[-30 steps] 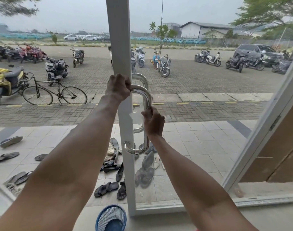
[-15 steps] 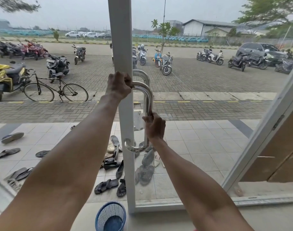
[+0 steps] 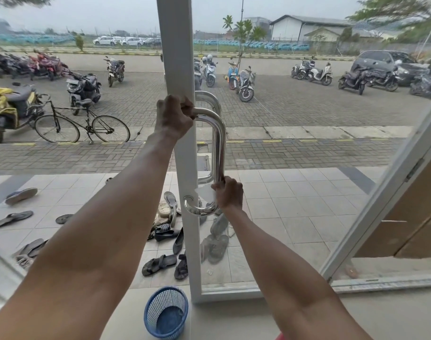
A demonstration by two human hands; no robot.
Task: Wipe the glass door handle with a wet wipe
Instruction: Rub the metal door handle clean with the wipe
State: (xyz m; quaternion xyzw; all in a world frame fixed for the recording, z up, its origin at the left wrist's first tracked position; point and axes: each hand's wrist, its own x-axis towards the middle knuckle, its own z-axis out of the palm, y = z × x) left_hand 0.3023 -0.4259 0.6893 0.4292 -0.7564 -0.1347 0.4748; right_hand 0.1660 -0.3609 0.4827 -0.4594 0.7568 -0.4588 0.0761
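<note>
Wipe [image 3: 205,193] low on handle [image 3: 219,143], near bottom bend

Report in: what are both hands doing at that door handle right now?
Left hand grips steel door handle at its top bend. Right hand holds wet wipe on handle's lower end. Nothing blocking the handle.

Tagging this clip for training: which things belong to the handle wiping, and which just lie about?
In the job: door handle, wet wipe, right hand holding the wipe on the handle, left hand gripping the handle's top.
Lying about: blue basket, sandals, bicycle, motorbikes.
</note>
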